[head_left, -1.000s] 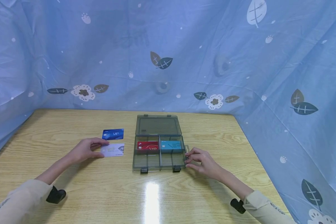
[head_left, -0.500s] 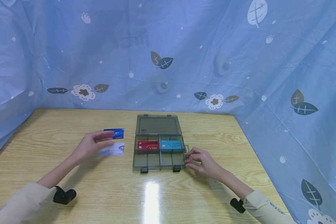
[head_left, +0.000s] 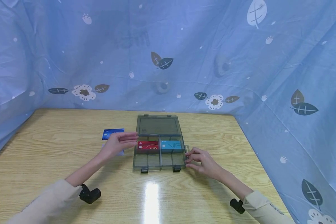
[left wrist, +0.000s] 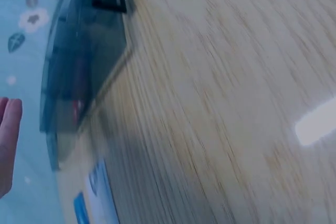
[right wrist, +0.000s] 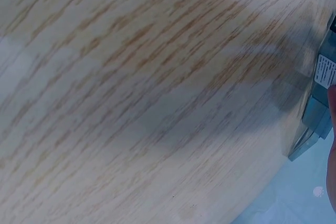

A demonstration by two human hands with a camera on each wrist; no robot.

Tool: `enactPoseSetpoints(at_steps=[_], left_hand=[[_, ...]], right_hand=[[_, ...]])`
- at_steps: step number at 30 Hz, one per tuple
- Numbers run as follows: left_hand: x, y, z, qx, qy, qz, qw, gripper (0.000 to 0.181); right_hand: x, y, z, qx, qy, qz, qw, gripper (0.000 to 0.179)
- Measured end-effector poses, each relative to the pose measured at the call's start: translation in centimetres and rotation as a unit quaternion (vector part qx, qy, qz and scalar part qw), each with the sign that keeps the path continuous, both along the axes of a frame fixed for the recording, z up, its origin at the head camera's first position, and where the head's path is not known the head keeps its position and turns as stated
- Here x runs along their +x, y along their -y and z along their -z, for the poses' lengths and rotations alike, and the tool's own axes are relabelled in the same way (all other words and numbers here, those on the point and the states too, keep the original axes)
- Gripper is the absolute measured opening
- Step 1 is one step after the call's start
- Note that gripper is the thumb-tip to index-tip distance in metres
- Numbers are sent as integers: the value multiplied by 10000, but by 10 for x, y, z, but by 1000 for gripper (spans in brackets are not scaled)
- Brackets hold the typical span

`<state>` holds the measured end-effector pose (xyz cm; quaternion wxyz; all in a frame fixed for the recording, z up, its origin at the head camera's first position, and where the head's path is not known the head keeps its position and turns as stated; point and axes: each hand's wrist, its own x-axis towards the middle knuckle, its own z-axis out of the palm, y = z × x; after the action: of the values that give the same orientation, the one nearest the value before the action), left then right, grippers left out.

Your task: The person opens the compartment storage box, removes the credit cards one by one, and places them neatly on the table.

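Observation:
Over the white card and the left edge of the plastic compartment box, my left hand hovers with straight fingers and nothing visible held. A blue VIP card lies behind that hand, partly covered by it. The box stands with its lid laid back. A red VIP card sits in its back left compartment, a light blue one in the back right. My right hand holds the box's right side with bent fingers. One finger shows against its side wall in the right wrist view.
The wooden table runs back to a blue patterned curtain, which also hangs on both sides. Two black latches, left and right, stick out from the box's front edge. Bright glare lies on the wood in front.
My left hand has let go of the white card, lifted and moved right toward the box, its fingers straightening. My right hand and the box have stayed in place.

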<state>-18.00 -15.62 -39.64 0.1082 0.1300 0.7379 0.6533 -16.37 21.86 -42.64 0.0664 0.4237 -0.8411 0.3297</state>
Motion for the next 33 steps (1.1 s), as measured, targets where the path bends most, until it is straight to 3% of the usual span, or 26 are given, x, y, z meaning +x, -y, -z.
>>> enactPoseSetpoints(at_steps=[11, 22, 27, 33], left_hand=[[-3, -39, 7, -123, 56, -41, 9999, 47], [-14, -77, 11, -650, -95, -96, 9978, 39], [-22, -89, 16, -1419, -457, -159, 9887, 33], [-29, -99, 19, -2029, -919, -110, 9748, 30]], right_hand=[[-1, -1, 2, -13, -24, -17, 10000, 9], [-2, -2, 3, -10, -77, -22, 10000, 9], [-2, -1, 4, -56, -57, -28, 10000, 9], [-2, -1, 4, -56, -84, -27, 9999, 8]])
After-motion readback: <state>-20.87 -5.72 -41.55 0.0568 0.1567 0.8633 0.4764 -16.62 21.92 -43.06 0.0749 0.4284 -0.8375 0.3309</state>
